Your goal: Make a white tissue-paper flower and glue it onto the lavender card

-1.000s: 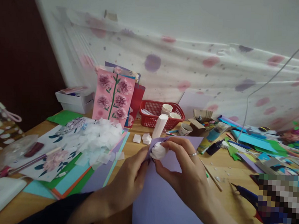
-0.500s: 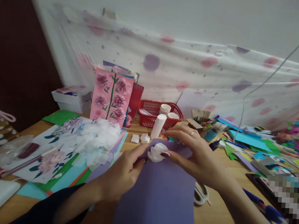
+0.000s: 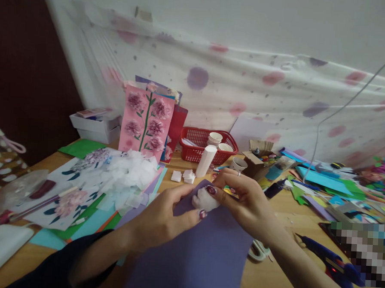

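A sheet of purple paper (image 3: pixel 193 251) is held up in front of me, tilted, with a white tissue-paper flower (image 3: pixel 205 199) on its upper part. My left hand (image 3: pixel 163 215) grips the left edge of the sheet, thumb in front beside the flower and fingers behind. My right hand (image 3: pixel 241 198) presses its thumb on the flower's upper right, its other fingers curled behind the sheet's top edge. Just beyond the sheet stand a white cylinder (image 3: pixel 206 161) and small stacks of white paper squares (image 3: pixel 188 176).
A heap of white tissue (image 3: pixel 129 171) lies at left near a pink flower card (image 3: pixel 147 120). Behind are a red basket (image 3: pixel 192 152) with paper cups and a cardboard box (image 3: pixel 258 160). Scissors (image 3: pixel 258 251) and a blue glue gun (image 3: pixel 328 258) lie at right.
My right thumb has moved onto the flower's top and its fingers have curled in. The left thumb has come round to the sheet's front. The purple paper has tilted, its lower end swinging left.
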Action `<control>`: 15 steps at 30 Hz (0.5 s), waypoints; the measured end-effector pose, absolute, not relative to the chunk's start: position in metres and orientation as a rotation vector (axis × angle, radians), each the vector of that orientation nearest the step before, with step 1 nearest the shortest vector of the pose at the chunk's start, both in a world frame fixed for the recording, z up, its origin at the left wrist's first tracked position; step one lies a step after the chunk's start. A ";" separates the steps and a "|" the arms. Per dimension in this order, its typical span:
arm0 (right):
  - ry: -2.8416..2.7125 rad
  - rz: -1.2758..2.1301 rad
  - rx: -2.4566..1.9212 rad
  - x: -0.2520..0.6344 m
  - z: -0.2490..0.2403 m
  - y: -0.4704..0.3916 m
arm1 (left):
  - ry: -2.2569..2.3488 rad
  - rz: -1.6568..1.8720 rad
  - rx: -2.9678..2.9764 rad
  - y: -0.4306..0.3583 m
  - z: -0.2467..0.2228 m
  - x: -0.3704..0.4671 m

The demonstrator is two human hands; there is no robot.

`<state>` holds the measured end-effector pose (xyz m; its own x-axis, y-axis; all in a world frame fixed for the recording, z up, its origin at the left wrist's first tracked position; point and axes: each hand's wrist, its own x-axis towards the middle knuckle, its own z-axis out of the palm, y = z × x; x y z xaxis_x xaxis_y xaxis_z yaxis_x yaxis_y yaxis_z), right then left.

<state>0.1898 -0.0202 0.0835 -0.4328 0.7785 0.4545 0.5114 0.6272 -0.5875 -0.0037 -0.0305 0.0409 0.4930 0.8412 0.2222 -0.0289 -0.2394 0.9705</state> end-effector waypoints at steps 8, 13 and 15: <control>-2.138 0.660 -1.059 0.185 0.081 -0.019 | 0.959 0.921 1.888 -0.029 0.037 -0.005; -2.093 0.705 -1.050 0.184 0.081 -0.020 | 0.926 0.991 1.775 -0.028 0.035 -0.003; -2.123 0.725 -1.068 0.186 0.082 -0.020 | 0.891 1.035 1.683 -0.024 0.035 -0.003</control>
